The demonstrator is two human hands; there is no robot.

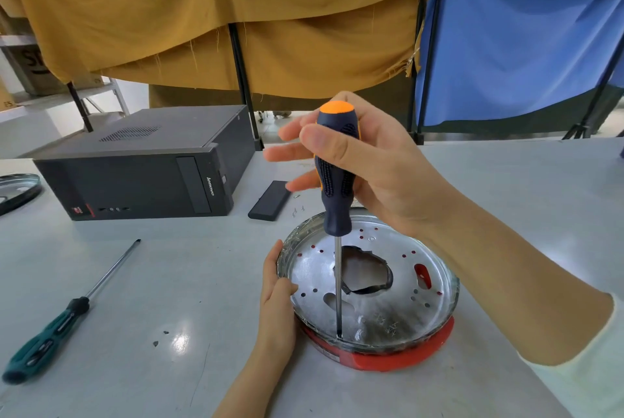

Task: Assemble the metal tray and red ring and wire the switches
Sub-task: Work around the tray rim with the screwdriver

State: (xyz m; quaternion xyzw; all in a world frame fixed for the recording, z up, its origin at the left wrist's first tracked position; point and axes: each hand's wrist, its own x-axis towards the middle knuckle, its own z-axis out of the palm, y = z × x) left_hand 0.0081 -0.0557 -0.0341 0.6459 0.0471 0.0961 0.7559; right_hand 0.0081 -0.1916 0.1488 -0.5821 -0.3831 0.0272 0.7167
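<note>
My right hand grasps the orange-capped screwdriver by thumb and palm, fingers partly extended; its shaft stands near vertical, tip directly below the hand at the near inner edge of the metal tray. My left hand presses the tray's left rim, thumb hooked over it. The tray sits on the red ring, on the table close before me. A green screwdriver lies well left. The computer case reads "lenovo".
</note>
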